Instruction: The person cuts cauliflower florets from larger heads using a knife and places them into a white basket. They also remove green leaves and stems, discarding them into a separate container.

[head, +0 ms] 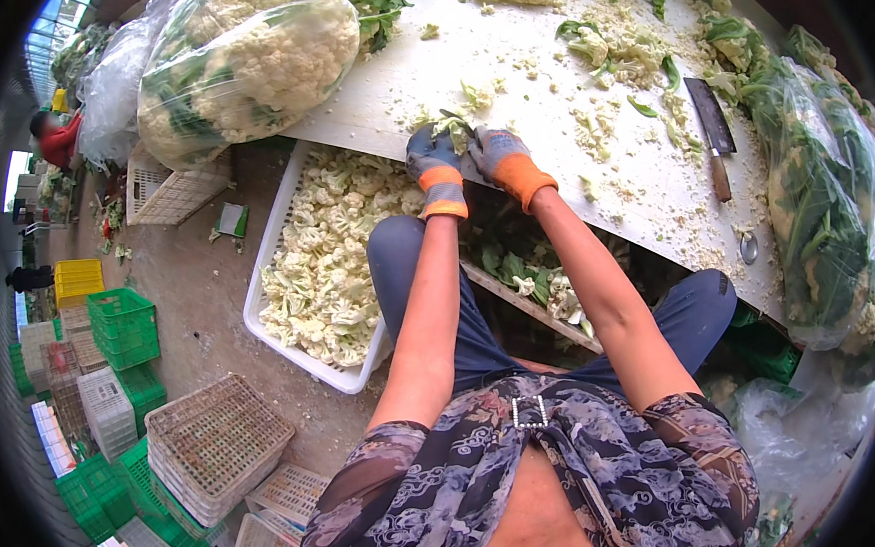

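Observation:
Both hands wear grey-blue work gloves with orange cuffs and meet at the near edge of a white tabletop point(396, 88). Between them is a small cauliflower piece point(456, 128) with a bit of green leaf. My left hand point(435, 164) grips it from the left; my right hand point(504, 160) pinches its right side, the fingertips partly hidden. Just beyond lies a loose cauliflower floret point(479, 94). Below my left hand, a white plastic crate point(258, 314) is full of cut cauliflower florets point(325, 273). A cleaver point(710, 118) with a wooden handle lies on the right of the table.
Bagged cauliflower heads point(267, 66) stand at the table's left, more bagged heads point(823, 197) at its right. Crumbs and a spoon point(749, 247) are on the tabletop. Underneath, a bin point(498, 285) holds leaves and trimmings. Stacked crates point(215, 445) and a person in red point(59, 139) are at left.

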`<state>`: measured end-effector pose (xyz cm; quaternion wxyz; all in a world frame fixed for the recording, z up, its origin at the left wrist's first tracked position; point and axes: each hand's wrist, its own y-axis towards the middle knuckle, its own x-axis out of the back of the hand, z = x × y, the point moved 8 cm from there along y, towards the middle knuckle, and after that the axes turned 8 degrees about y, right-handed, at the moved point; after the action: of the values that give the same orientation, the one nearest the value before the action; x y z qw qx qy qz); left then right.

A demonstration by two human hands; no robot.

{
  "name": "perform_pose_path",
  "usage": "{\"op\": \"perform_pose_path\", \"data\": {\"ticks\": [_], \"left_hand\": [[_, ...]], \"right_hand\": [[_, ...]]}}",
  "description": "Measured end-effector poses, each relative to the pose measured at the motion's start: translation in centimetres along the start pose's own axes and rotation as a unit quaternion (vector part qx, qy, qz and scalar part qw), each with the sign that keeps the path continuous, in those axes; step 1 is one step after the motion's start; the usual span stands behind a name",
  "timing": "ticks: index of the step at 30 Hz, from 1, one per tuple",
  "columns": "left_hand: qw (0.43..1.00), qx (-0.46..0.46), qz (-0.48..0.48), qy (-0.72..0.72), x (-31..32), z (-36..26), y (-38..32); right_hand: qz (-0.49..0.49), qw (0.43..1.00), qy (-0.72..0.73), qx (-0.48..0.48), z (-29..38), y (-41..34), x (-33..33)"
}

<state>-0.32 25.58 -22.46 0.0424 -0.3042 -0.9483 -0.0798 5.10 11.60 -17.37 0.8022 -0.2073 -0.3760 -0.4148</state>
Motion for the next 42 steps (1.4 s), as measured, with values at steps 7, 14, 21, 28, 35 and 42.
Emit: {"op": "perform_pose_path", "data": {"ticks": [7,14,21,28,35,42], "left_hand": [[0.986,0.093,-0.109,-0.079,3.0,1.7,0.9],[0.932,-0.153,-0.12,0.305,-1.5,-7.3,0.5],[0.954,-0.118,-0.079,0.264,5.0,-4.9,6.3],[0.829,-0.105,-0.137,0.531,23.5,-0.7,6.9],[0.679,-0.087,-0.053,0.727,19.1,6.4,4.0],[0.688,-0.123,-0.048,0.713,19.0,6.6,4.6]], "right_hand": [[0.048,0.914,0.355,-0.189,-2.8,-3.6,3.1],[-0.234,0.971,-0.045,0.011,-6.7,4.0,5.7],[-0.094,0.824,0.557,-0.033,6.0,5.0,-3.7],[0.104,0.899,0.423,-0.054,8.8,2.6,-2.7],[-0.163,0.98,-0.102,-0.043,-7.5,16.5,17.9],[-0.099,0.974,-0.119,-0.165,-15.0,26.4,16.4]]}}
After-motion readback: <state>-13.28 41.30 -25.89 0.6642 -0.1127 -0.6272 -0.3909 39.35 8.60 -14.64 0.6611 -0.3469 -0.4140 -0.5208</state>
